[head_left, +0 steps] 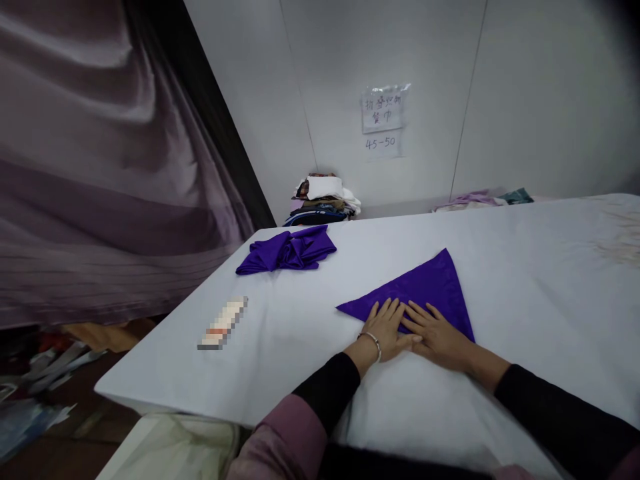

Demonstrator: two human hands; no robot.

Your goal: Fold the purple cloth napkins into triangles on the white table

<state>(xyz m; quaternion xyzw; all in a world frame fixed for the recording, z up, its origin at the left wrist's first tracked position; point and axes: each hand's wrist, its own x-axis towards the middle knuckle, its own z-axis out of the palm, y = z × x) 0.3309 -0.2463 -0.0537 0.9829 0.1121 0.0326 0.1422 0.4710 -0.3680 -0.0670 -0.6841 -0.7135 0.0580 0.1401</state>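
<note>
A purple napkin (425, 283) lies flat on the white-covered table, folded into a triangle with one point to the left and one at the far side. My left hand (386, 330) rests palm down on its near edge, fingers spread, a silver bangle on the wrist. Close against it, my right hand (437, 337) is also laid flat on the near edge with its fingers stretched out. The thumbs meet, and both hands hide part of the near edge. Crumpled purple cloth (287, 250) lies farther back on the left.
The white tablecloth (540, 300) covers the table. A blurred-out flat object (223, 323) lies at the left. Behind the far edge are a stack of folded clothes (323, 200) and lilac cloth (470, 199). A curtain (100, 167) hangs left; a handwritten sign (383, 113) is on the wall.
</note>
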